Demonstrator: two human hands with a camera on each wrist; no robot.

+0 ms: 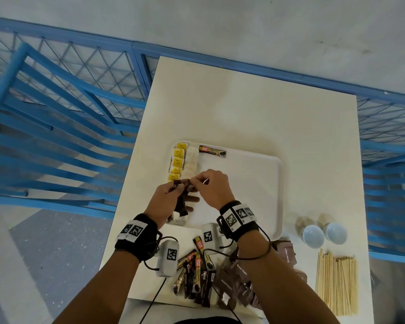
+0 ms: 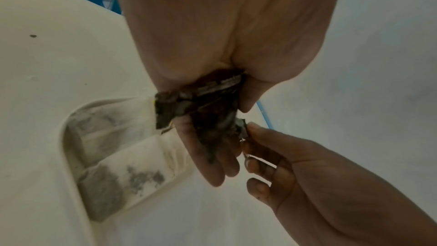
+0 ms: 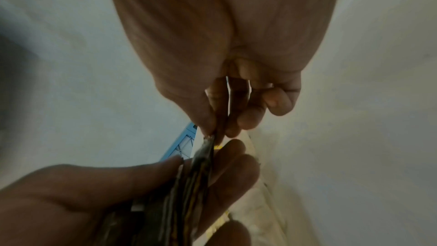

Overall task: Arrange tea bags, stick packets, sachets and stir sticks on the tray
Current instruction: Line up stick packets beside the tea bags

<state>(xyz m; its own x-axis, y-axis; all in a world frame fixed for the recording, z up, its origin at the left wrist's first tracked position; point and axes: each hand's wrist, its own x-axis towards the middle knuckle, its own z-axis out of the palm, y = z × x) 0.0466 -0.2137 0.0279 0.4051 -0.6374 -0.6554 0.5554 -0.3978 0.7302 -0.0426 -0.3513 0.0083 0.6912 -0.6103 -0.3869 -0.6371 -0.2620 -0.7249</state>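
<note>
Got a bunch of dark stick packets (image 1: 181, 202) gripped in my left hand (image 1: 164, 202) over the near-left corner of the tray (image 1: 255, 183). My right hand (image 1: 214, 190) is pinching the top end of one. Tea bags (image 1: 177, 163) line the tray's left edge; one stick packet (image 1: 212, 151) lies at the far edge.

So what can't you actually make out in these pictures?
- How many dark stick packets the left hand holds: head view, both hands cover the bundle; wrist views blurred.
- Print on the stick packet lying on the tray: head view, too small.
- Near ends of the stir sticks: head view, partly cut off near the bottom edge.
- What the right hand pinches: right wrist view, dark and blurred.
</note>
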